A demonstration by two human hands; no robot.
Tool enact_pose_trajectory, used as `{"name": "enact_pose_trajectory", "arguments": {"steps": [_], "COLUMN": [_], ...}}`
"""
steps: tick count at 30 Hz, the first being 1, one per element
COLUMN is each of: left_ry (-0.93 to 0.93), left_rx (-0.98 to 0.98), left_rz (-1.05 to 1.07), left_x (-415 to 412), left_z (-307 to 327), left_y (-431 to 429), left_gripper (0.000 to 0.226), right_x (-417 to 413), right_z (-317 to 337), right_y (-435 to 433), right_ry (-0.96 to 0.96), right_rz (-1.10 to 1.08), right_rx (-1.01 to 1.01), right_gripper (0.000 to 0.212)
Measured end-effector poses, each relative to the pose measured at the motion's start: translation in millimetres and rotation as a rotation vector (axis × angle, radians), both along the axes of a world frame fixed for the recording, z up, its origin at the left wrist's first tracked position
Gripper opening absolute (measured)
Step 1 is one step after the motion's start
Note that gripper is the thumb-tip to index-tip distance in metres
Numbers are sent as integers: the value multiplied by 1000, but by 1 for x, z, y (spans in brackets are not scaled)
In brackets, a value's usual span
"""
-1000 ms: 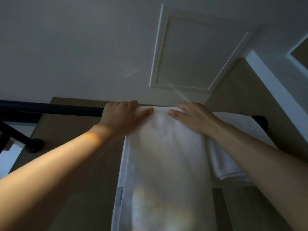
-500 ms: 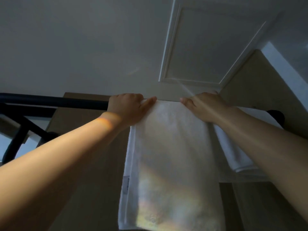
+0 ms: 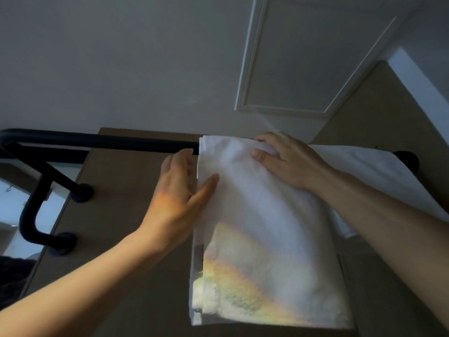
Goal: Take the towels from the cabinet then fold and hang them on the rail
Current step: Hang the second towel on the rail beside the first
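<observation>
A black towel rail runs across the view from the left edge, fixed to a beige wall panel by round mounts. A folded white towel hangs draped over the rail toward its right end, its layered edges lined up on the left side and its lower end hanging free against the wall panel. The left hand is at the towel's left edge just below the rail, its grip narrow: the thumb lies on the front face and the fingers go behind the edge, pinching the cloth. The right hand is at the towel's upper right, where the cloth crosses the rail; its fingers curl over the top fold and the thumb presses on the front, so this grip holds the towel too. Just beyond the right hand a second white towel is draped over the same rail. Above, a framed hatch panel sits in the pale ceiling.
</observation>
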State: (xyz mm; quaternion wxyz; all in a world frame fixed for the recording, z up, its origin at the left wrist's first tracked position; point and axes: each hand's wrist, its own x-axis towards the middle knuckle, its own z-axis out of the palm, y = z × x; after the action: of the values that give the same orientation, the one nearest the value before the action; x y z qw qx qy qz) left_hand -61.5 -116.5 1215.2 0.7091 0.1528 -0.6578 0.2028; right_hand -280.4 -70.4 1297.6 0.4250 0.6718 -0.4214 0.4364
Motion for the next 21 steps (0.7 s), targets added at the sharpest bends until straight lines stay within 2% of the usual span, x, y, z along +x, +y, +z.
{"name": "enact_pose_trajectory", "arguments": {"steps": [3,5,9,12,14,18,21], "left_ry": [71,62,79,89,95,120,117], "left_rx": [291,347,320,315,326,331,297], "left_rz": [-160,-244,-276,-285,-290,-323,-305], "left_x": [-2,-6,-10,-10,-11,-13,-12], "left_z": [-11,-3,11,12,12,11,14], "left_y": [6,12,21,21,20,16,17], "left_gripper": [49,38,21,18,16,14,13], "right_x": [2,4,-2,-18,-29,-37,-40], "right_z": [2,-1,-34,-74,-89,-94,-90], "right_y": [2,6,18,28,31,28,26], "right_ry": [-6,-22,-137,-303,-425,-645,-686], "right_rz": [-2,-25,104,230,311,519,652], "right_rx": [36,52,-6,-11,69,360,468], "right_gripper": [46,49,62,59,53,48,26]}}
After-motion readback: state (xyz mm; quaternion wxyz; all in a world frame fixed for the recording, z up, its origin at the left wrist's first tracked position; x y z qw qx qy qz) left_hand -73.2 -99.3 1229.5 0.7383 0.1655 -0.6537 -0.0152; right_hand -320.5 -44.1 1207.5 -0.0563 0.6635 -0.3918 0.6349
